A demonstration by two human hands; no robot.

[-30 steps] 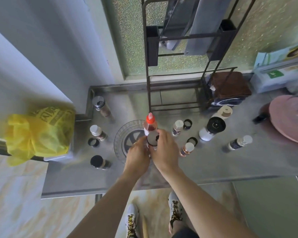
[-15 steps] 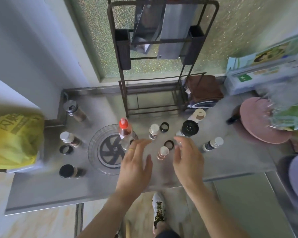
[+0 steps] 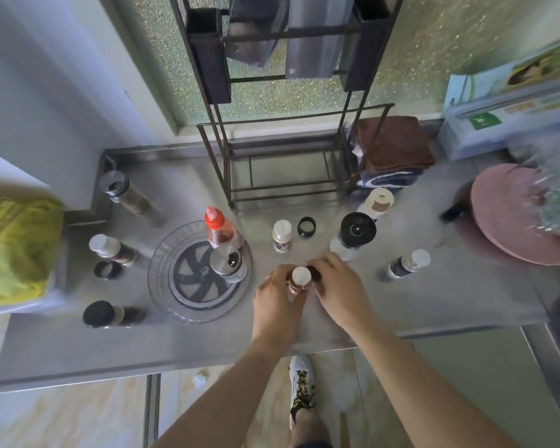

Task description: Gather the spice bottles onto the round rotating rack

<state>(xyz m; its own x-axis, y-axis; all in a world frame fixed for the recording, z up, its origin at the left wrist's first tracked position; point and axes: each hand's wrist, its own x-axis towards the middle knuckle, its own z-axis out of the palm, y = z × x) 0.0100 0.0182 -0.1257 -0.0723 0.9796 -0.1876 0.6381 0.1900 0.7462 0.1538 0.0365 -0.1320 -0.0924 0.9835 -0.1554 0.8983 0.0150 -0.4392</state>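
The clear round rotating rack [image 3: 162, 286] lies on the steel counter, left of centre. On it stand a red-capped bottle [image 3: 215, 226] and a steel-lidded jar [image 3: 228, 261]. To its right, my left hand [image 3: 277, 302] grips a small white-capped spice bottle [image 3: 300, 275]. My right hand [image 3: 338, 287] touches the same bottle and pinches a black ring cap [image 3: 314, 273] beside it. Other bottles stand loose: a white-capped one [image 3: 281, 234], a black-lidded grinder [image 3: 353, 234], a white-capped one [image 3: 406, 263] at the right, three at the left.
A black wire shelf [image 3: 282, 156] stands at the back against the window. A yellow bag [image 3: 13, 247] lies at the far left, a pink round lid [image 3: 511, 215] at the right. Loose black rings [image 3: 306, 226] [image 3: 107, 270] lie on the counter. The counter's front edge [image 3: 175, 370] is close.
Both hands left the steel-lidded jar on the rack, moved right across the counter and closed around the small white-capped bottle and its black ring. The view has shifted.
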